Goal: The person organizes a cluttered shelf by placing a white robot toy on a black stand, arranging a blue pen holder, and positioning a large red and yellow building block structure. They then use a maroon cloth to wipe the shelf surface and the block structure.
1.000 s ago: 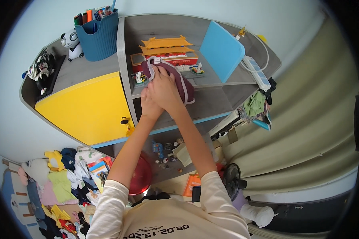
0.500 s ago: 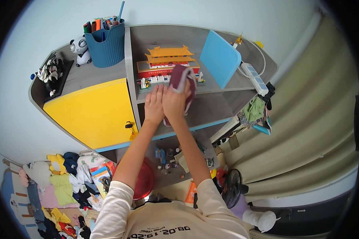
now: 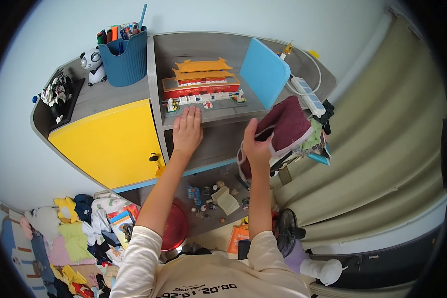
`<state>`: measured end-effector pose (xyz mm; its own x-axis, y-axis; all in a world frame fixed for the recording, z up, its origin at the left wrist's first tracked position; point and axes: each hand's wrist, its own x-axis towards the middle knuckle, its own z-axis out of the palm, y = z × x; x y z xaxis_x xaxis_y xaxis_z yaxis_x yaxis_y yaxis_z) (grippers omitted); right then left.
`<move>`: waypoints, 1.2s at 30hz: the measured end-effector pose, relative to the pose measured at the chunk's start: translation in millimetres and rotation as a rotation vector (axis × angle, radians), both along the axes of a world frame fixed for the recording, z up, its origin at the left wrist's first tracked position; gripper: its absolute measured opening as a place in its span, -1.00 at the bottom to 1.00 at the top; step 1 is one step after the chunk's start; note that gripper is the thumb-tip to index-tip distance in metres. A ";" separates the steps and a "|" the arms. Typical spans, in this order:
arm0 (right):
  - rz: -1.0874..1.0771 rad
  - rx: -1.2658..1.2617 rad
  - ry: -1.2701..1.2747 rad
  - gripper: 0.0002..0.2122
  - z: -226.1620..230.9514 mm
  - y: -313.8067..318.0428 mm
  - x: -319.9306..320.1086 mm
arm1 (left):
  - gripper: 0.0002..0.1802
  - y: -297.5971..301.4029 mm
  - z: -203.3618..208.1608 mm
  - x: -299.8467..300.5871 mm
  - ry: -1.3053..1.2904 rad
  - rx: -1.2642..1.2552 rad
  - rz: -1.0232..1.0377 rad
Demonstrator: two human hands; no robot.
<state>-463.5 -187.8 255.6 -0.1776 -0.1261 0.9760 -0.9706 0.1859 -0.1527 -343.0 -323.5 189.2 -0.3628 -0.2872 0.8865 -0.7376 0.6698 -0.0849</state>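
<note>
In my right hand is a maroon cloth with a pale edge, hanging folded and pinched between thumb and fingers. The cloth is off the shelf, to the right of the cabinet's front. My left hand has its fingers stretched over the front edge of the upper shelf. Its fingertips touch or nearly touch the grey base of a toy-brick palace model. That model has orange tiered roofs, red walls and small white pieces along its front.
A blue panel stands right of the model, with a white power strip beyond it. A blue pen holder and panda figure stand on the left top. Below are a yellow door and a red basin.
My right hand has swung right and down with the cloth, away from the model's front and from my left hand. The left hand stays at the shelf edge.
</note>
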 end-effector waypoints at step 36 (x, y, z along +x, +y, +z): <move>0.201 0.327 -0.332 -0.58 5.2 -100.3 30.3 | -0.45 -8.1 -7.1 1.7 -0.037 -0.073 0.043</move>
